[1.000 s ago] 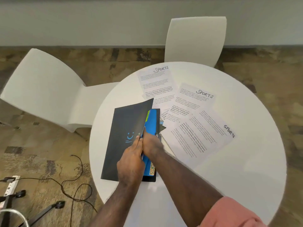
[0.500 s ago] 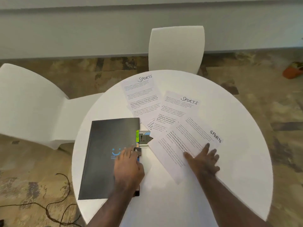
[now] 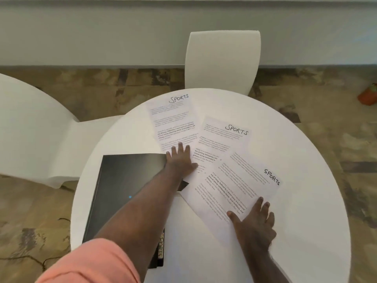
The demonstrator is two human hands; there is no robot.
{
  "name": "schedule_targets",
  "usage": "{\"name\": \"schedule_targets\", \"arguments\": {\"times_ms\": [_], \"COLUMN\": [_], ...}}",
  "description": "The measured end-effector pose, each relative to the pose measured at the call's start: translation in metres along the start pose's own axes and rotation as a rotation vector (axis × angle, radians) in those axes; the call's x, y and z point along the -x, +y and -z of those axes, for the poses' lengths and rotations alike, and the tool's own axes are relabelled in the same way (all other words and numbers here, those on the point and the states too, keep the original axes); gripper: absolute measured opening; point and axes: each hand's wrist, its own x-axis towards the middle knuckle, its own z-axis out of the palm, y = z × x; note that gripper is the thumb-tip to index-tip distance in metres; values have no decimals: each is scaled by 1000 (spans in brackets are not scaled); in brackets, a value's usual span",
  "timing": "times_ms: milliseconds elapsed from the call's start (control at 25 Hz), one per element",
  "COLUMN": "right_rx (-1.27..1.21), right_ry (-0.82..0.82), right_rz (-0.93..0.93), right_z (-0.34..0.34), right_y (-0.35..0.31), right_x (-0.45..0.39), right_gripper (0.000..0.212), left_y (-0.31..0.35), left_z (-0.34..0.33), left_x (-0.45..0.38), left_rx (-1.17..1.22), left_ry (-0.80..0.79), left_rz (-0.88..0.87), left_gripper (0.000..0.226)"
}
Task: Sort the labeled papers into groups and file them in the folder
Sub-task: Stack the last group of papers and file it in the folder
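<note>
Patterned brown flooring and a pale wall frame a round white table point(image 3: 295, 180), with one white chair point(image 3: 222, 62) pushed in at its far edge and another white chair point(image 3: 30, 129) off its left edge. Three printed papers, each hand-labeled "SPORTS", fan across the middle of the table and overlap one another. The far paper point(image 3: 173, 119) lies toward the far edge, the middle paper point(image 3: 222, 139) sits just right of it, and the near paper point(image 3: 240, 186) angles toward the right edge, on top of the middle one.

A closed dark folder point(image 3: 126, 184) rests at the left side of the table, its near corner close to the near edge; colored sheets peek out along its right side. The left forearm crosses over the folder, and a salmon-pink sleeve point(image 3: 91, 262) shows at the near edge.

As for each grip: the left hand point(image 3: 180, 160) lies flat with fingers straight and spread, palm down, its fingertips on the lower end of the far paper and its heel over the middle paper, just beside the folder's far right corner. The right hand point(image 3: 255, 223) also lies flat and open, fingers spread, pressing on the near right corner of the near paper, with some fingers reaching onto the bare table. Neither hand clasps anything. The folder sits well left of the right hand.

An orange object point(image 3: 368, 94) lies on the floor at the far right.
</note>
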Motion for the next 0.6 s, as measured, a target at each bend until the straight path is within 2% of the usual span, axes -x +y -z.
{"name": "schedule_targets", "arguments": {"times_ms": [120,200,360,440,600], "right_rx": [-117,-190,-370,-457,-411], "right_ry": [24,21,22,33,6], "right_rz": [-20,-48,-99,-126,-121], "right_z": [9,15,23,28,34], "right_y": [1,5,19,25,34], "right_x": [-10,-22,-47,-55,-59], "right_gripper": [115,113,99,95,98], "left_y": [14,23,41,49,53], "left_z": [-22,-30,-36,-35,-40], "left_x": [1,9,28,47,82], "left_rx": [-79,-53,52,64,80], "left_ry": [82,105,54,104,220], "left_rz": [-41,-115,-227,-286,-405], "left_gripper": [85,81,69,64,56]}}
